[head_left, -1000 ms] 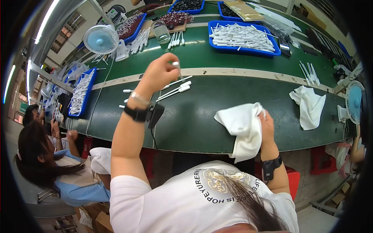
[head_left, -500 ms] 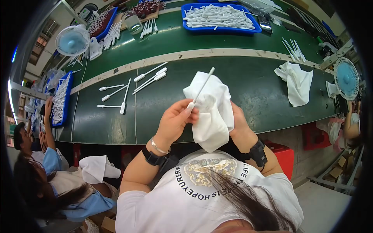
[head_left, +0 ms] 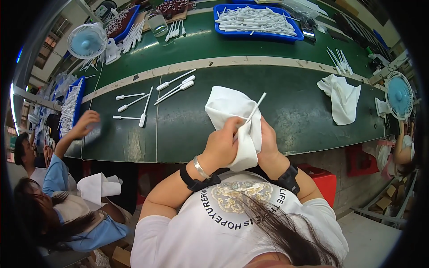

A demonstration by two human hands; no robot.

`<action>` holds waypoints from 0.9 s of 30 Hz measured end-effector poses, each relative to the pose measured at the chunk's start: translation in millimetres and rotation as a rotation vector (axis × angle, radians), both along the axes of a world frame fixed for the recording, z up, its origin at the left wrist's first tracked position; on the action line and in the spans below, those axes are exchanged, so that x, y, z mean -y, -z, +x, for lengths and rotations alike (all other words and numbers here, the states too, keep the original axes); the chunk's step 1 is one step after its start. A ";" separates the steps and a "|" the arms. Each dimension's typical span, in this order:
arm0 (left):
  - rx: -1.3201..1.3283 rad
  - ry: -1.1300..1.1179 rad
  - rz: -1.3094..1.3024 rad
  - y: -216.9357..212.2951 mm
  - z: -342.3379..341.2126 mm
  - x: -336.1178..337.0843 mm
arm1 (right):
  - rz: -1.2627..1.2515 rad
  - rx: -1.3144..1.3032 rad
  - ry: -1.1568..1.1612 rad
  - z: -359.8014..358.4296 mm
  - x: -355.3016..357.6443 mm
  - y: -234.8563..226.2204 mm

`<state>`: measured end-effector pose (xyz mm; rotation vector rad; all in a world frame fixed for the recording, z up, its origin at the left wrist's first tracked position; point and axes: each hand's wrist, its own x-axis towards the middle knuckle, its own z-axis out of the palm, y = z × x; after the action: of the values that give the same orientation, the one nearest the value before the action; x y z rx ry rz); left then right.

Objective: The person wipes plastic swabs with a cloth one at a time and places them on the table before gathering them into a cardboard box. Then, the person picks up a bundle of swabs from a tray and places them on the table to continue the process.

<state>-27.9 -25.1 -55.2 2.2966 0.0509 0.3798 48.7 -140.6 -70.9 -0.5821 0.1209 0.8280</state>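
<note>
I'm pinching a light, stiff stick low in my left hand, my right hand bunching the soft cloth around it.

- A long dark green table runs across the middle of the frame, with a pale strip along it.
- Some white sticks lie loose on it at centre left.
- A crumpled white cloth lies at the right.
- A blue tray full of white sticks sits at the top.
- Another blue tray of sticks sits at the far left.
- A small blue fan stands at the upper left.
- A clear jar stands at the top.
</note>
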 end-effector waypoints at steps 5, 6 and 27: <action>-0.124 0.099 -0.523 -0.4 3.2 -6.6 | 0.002 0.142 -0.017 -3.6 1.7 -1.1; -0.101 0.112 -0.528 5.9 4.7 -8.2 | 0.024 0.150 -0.031 -3.7 2.0 -2.8; -0.103 0.125 -0.423 -45.4 56.3 -22.8 | -0.297 0.624 -0.187 15.8 11.9 -4.1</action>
<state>28.4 -2.3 -9.8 1.8872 0.0349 0.1662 64.5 -152.6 -66.8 -1.1199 -0.3921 0.7789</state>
